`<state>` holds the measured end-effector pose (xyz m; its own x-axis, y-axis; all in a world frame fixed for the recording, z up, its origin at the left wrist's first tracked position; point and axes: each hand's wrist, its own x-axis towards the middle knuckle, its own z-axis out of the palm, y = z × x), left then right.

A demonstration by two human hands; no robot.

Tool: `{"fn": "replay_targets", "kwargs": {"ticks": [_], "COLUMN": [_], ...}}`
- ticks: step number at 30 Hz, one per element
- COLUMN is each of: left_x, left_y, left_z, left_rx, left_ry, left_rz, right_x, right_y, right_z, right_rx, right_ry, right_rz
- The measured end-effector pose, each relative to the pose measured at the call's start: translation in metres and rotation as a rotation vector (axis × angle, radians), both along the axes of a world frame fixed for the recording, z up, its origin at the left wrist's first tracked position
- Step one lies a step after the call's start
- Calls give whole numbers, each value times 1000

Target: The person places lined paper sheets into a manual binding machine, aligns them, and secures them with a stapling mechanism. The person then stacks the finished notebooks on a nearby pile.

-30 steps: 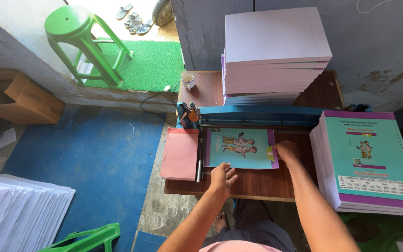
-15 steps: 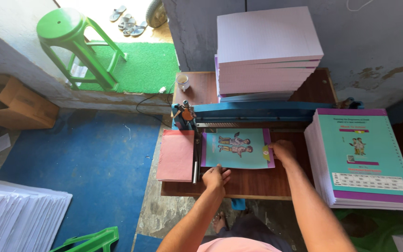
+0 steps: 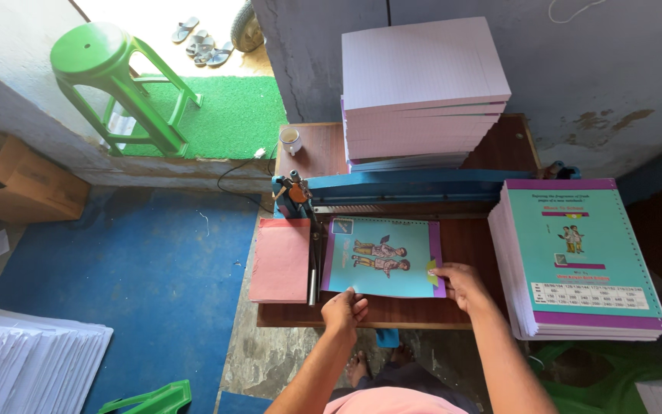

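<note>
Fingers of both hands (left (image 3: 344,308), right (image 3: 461,282)) press flat on the teal booklet cover (image 3: 383,257) beside the blue cutter (image 3: 415,188).

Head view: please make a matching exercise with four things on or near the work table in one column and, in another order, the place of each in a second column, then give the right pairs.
Things:
1. left hand
2. right hand
3. green stool
4. small cup

Places:
A. on the table's far left corner
B. on the booklet's right edge
C. on the floor by the doorway
D. at the booklet's near edge

Pairs: 1-D, 2-B, 3-C, 4-A
</note>
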<state>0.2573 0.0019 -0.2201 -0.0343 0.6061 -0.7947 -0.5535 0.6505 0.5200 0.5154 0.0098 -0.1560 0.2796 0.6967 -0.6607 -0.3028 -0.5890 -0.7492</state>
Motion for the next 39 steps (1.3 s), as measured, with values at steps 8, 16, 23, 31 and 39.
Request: {"fn": "replay_targets", "kwargs": {"ticks": [8, 16, 23, 31, 39], "left_x": [-5, 42, 52, 53, 56], "left_y": [-29, -33, -7, 23, 47], "left_z": [33, 103, 90, 162, 239], "left_rx": [292, 1546, 1663, 1654, 1170], "left_ry": [323, 1477, 1498, 1393, 649], "left_rz": [-445, -890, -788, -493, -455], "right_x": [18, 32, 44, 45, 61], "right_y": [-26, -35, -42, -36, -24], "right_z": [-13, 2, 36, 94, 90], "right_rx": [54, 135, 198, 317, 621], "right_ry": [-7, 61, 49, 52, -287], "right_rz": [-99, -135, -121, -53, 170]}}
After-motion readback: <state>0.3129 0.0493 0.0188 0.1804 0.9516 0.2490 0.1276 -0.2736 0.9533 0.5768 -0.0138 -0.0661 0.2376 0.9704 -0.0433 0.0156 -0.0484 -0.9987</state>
